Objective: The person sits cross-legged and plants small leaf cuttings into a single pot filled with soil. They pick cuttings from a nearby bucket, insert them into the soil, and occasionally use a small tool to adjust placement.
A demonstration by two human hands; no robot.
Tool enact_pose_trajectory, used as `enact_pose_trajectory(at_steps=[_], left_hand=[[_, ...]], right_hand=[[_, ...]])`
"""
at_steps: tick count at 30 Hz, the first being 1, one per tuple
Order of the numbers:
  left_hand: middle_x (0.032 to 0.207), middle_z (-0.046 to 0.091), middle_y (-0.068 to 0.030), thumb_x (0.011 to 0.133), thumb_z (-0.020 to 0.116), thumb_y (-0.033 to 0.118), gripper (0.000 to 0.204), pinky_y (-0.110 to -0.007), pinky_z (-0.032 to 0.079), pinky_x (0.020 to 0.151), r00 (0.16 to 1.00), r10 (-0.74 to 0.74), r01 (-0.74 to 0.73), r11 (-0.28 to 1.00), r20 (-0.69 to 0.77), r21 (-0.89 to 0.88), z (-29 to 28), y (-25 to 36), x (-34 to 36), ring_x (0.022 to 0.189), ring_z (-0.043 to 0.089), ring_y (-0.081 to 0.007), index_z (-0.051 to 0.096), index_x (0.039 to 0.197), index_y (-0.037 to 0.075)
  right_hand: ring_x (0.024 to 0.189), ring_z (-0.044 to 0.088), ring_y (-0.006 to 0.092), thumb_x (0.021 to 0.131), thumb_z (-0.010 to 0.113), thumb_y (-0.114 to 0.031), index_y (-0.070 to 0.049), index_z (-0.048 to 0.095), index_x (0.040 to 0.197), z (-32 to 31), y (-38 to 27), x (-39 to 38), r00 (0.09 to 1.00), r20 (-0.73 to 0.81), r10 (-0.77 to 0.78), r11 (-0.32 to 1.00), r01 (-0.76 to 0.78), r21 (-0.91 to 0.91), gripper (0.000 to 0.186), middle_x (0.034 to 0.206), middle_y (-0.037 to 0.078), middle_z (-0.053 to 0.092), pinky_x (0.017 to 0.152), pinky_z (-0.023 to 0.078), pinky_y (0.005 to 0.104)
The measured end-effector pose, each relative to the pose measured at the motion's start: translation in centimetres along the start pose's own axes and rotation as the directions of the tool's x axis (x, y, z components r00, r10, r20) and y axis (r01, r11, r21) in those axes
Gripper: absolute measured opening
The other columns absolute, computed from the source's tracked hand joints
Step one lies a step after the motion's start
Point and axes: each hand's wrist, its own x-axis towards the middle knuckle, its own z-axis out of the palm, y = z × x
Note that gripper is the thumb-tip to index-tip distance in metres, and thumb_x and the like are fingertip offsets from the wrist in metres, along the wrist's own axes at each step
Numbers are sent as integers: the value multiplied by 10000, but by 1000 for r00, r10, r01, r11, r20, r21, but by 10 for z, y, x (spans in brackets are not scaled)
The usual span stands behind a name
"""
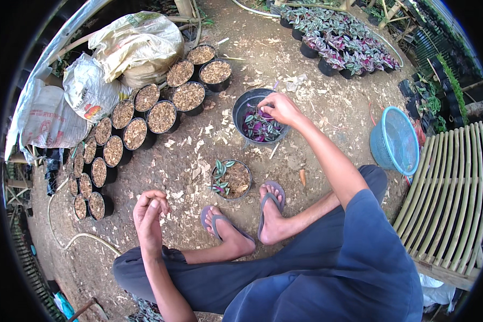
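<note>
My right hand (279, 109) reaches over the rim of a black plastic tub (240, 105), fingers pinched. They seem to close on a thin plant cutting, mostly hidden by the fingertips. Inside the tub lies a heap of purple and green leafy cuttings (262, 129). Above my left knee, my left hand (151, 214) hangs in the air with loosely curled fingers and nothing visible in it. Between it and the tub, just ahead of my feet, stands a round black pot (232, 198) of brown chips. Green striped cuttings (220, 177) stand along its left side.
Several black pots filled with brown chips (161, 117) stand in rows at left, beside stuffed sacks (137, 45). Potted purple plants (354, 45) fill the far right. A blue basket (383, 140) and a slatted bamboo bench (445, 196) stand at right. A hose (83, 235) curves over the ground.
</note>
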Motion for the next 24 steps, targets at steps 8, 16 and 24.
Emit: enact_pose_trajectory(at_steps=[8,16,24], left_hand=[[900,705,6,1047,707,127,129,-234,491,732,993,-113,119,976,-43,182,25,-8,-12,797,617,-57,724,1109,16],[1207,731,-96,1021,721,75,382,-282,571,857,990,-64,32,967,122,252,82,-30,-16,995,687,-114,651,1388,-5],[1200,749,-97,1011,720,36,350,-305,568,914,961,-75,17,977,265,214,88,-49,-34,1047,697,-127,689,1359,30]], right_hand=[[1001,697,59,1082,648,-186,-92,762,1320,-36,-52,-82,943,295,151,564,-328,758,280,1150,-11,793,878,559,267],[1069,717,131,1081,629,-140,51,647,1393,20,-128,-187,855,497,-152,70,-492,868,366,1153,68,757,964,581,279],[1085,703,97,1094,613,-165,9,668,1394,46,-156,-238,756,592,-278,20,-612,791,351,1186,35,754,921,563,254]])
